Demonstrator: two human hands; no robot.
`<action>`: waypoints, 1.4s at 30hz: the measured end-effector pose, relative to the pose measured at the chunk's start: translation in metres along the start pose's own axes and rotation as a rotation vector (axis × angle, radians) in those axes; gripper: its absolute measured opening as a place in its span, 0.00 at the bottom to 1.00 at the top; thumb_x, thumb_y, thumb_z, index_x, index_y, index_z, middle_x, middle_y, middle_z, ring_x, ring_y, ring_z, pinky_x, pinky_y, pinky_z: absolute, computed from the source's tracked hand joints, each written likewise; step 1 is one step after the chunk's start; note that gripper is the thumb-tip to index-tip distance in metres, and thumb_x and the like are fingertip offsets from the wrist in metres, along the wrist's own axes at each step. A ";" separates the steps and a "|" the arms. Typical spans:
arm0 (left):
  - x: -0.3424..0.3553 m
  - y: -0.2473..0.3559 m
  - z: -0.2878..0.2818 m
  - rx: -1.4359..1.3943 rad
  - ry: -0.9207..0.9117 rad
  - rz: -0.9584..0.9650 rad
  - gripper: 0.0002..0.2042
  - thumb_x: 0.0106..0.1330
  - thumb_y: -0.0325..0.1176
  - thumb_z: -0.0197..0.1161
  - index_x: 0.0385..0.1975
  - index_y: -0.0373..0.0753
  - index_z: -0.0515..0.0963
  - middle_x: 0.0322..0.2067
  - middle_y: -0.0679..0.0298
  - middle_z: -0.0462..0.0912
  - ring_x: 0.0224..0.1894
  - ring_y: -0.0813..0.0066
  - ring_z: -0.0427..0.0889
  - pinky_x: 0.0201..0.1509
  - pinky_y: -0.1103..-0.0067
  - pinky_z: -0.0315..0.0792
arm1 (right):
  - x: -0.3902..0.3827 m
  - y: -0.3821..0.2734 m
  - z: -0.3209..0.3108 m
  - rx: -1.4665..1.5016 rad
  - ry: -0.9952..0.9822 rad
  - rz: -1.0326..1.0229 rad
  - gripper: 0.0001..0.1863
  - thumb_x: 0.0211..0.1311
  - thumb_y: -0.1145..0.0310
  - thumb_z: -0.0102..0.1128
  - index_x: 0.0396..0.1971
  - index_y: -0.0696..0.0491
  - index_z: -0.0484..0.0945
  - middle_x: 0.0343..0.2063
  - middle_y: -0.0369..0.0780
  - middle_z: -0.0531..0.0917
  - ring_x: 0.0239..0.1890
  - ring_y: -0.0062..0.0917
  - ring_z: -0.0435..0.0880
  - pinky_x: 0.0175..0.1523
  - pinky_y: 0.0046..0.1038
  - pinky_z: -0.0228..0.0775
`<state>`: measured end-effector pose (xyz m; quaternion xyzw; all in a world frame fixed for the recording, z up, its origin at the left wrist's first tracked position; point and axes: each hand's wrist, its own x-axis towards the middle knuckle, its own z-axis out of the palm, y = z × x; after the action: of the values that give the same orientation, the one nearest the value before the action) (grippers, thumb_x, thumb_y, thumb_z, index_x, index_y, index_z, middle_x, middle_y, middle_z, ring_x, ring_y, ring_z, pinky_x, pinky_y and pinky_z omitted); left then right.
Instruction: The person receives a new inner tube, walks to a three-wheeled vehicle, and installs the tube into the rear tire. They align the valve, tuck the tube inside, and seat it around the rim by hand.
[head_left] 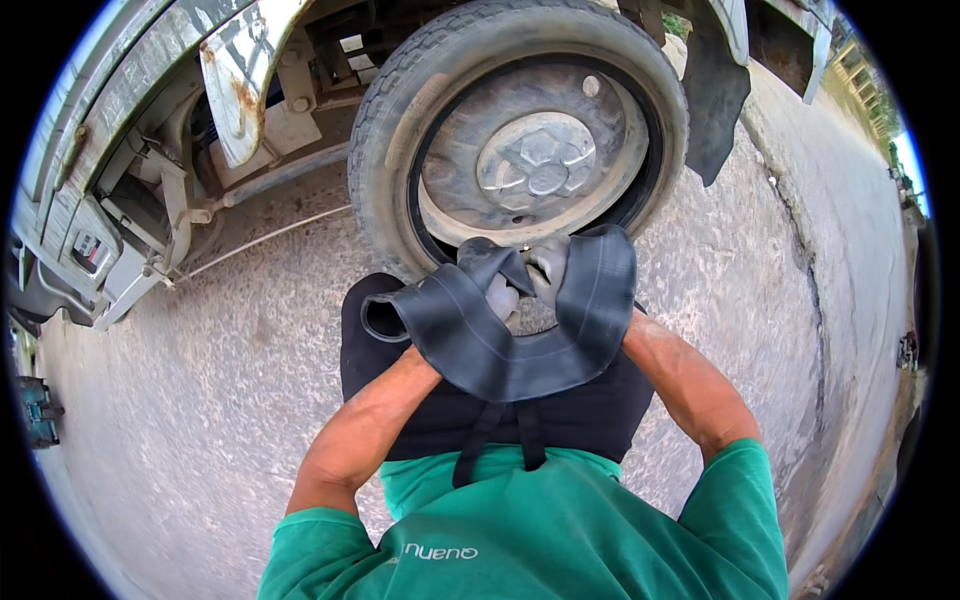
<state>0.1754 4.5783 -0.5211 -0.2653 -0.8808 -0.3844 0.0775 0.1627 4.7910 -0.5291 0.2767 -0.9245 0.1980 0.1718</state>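
A black rubber inner tube (pixel 515 360) hangs limp in a loop across my forearms, its left end folded open. My left hand (pixel 503 298), in a pale grey glove, is closed on the tube inside the loop. Close beside it, my right hand (pixel 547 270) in a similar glove also grips the tube. Folds of rubber hide most of the fingers of both hands. Just beyond them stands a worn tyre (pixel 395 150) around a dirty steel wheel rim (pixel 455 150). A dark gap shows between tyre and rim along the lower right.
At the upper left is a vehicle's rusty white bodywork (pixel 235 90) with exposed metal parts. A black mud flap (pixel 715 115) hangs right of the tyre. Rough concrete ground (pixel 240 350) surrounds me, with a long crack (pixel 808 270) on the right. A teal object (pixel 38 412) sits far left.
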 end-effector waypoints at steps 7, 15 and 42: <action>-0.001 -0.008 0.012 0.180 -0.002 0.299 0.12 0.55 0.28 0.63 0.40 0.34 0.82 0.41 0.46 0.82 0.42 0.50 0.84 0.44 0.60 0.77 | -0.003 -0.002 0.001 0.019 0.050 0.141 0.10 0.56 0.61 0.70 0.33 0.51 0.87 0.27 0.40 0.87 0.29 0.36 0.86 0.38 0.37 0.76; -0.001 -0.035 0.046 -0.288 0.049 0.094 0.11 0.52 0.37 0.70 0.29 0.36 0.83 0.39 0.54 0.81 0.47 0.55 0.81 0.50 0.62 0.75 | 0.002 0.015 0.031 0.253 0.043 0.472 0.19 0.53 0.55 0.74 0.38 0.54 0.84 0.23 0.44 0.86 0.27 0.39 0.87 0.34 0.38 0.75; 0.008 0.015 -0.018 0.465 -0.262 0.483 0.26 0.75 0.33 0.49 0.71 0.31 0.62 0.69 0.47 0.67 0.73 0.61 0.67 0.78 0.70 0.62 | -0.012 -0.009 -0.061 0.537 0.397 0.561 0.08 0.61 0.76 0.67 0.40 0.61 0.85 0.39 0.44 0.87 0.41 0.30 0.87 0.49 0.29 0.79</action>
<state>0.1753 4.5769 -0.4967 -0.4881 -0.8591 -0.1069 0.1110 0.1897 4.8174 -0.4788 0.0060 -0.8286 0.5199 0.2077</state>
